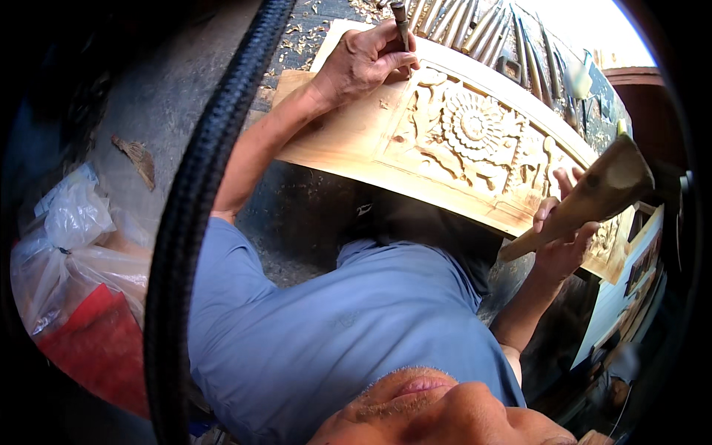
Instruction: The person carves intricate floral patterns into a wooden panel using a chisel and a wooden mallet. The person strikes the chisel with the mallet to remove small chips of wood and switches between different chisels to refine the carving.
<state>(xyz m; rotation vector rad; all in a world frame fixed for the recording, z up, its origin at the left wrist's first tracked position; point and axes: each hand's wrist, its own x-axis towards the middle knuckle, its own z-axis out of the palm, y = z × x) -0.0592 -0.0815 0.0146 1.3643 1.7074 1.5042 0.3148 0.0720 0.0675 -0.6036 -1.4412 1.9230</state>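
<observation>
My left hand is closed round a carving chisel, which stands nearly upright with its tip hidden by the fingers at the board's upper left. Below it lies a pale wooden board, with a round flower and leafy scrolls carved in relief. In my right hand is a wooden mallet, its thick head toward the upper right and its narrow handle end pointing lower left. The fingers wrap it loosely. The mallet is above the board's right part and covers some carving there.
Many chisels and gouges lie in a row beyond the board, among wood shavings. Clear plastic bags and a red bag sit at the left. A black braided cable crosses the view. Panels lean at the right.
</observation>
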